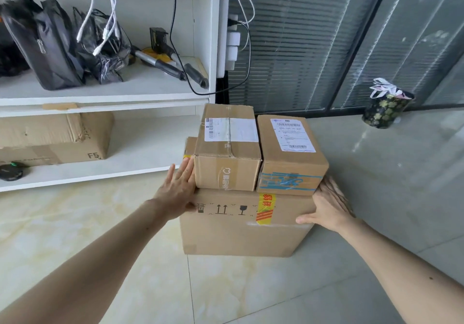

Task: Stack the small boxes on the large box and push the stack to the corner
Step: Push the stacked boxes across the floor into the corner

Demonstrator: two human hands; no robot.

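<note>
A large cardboard box (238, 228) with yellow-red tape stands on the tiled floor. Two small cardboard boxes sit side by side on its top: the left small box (227, 153) with a white label and the right small box (291, 155) with blue tape on its front. My left hand (179, 186) lies flat, fingers spread, against the large box's upper left corner and the left small box's side. My right hand (329, 204) presses flat on the large box's right side, beside the right small box. Neither hand grips anything.
A white shelf unit (105, 97) stands to the left with bags, cables, tools and a cardboard box (55, 137) on its lower shelf. Glass walls with blinds (313, 42) rise behind the stack. A dark floral container (385, 109) stands on the floor at the right.
</note>
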